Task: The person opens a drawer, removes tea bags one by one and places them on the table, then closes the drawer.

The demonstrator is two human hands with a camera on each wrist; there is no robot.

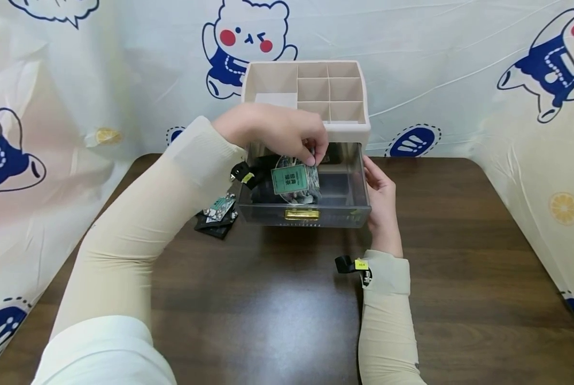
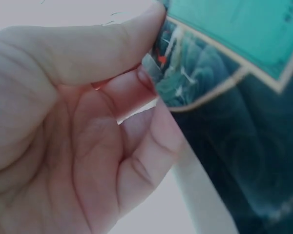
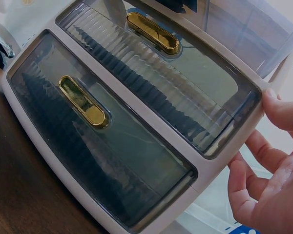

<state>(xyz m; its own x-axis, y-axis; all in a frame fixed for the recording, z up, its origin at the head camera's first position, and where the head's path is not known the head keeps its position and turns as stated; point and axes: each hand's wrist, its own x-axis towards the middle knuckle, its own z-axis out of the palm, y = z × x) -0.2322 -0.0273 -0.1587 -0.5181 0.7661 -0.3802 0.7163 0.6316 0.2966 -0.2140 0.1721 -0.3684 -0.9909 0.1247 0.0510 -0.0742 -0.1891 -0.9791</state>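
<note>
A small dark packet with a green label is pinched at its upper edge between the thumb and fingers of my left hand. It overlaps the inside of the pulled-out clear drawer in the head view. Close up in the left wrist view, the packet shows a gold-edged label. My right hand holds the right side of the white desktop drawer organizer. In the right wrist view, the thumb of that hand lies at the frame's front edge, its fingers bent along the side.
Several packets lie on the brown table, left of the organizer. Two shut drawers with gold handles sit below the open one. Open compartments top the organizer. A printed cloth hangs behind.
</note>
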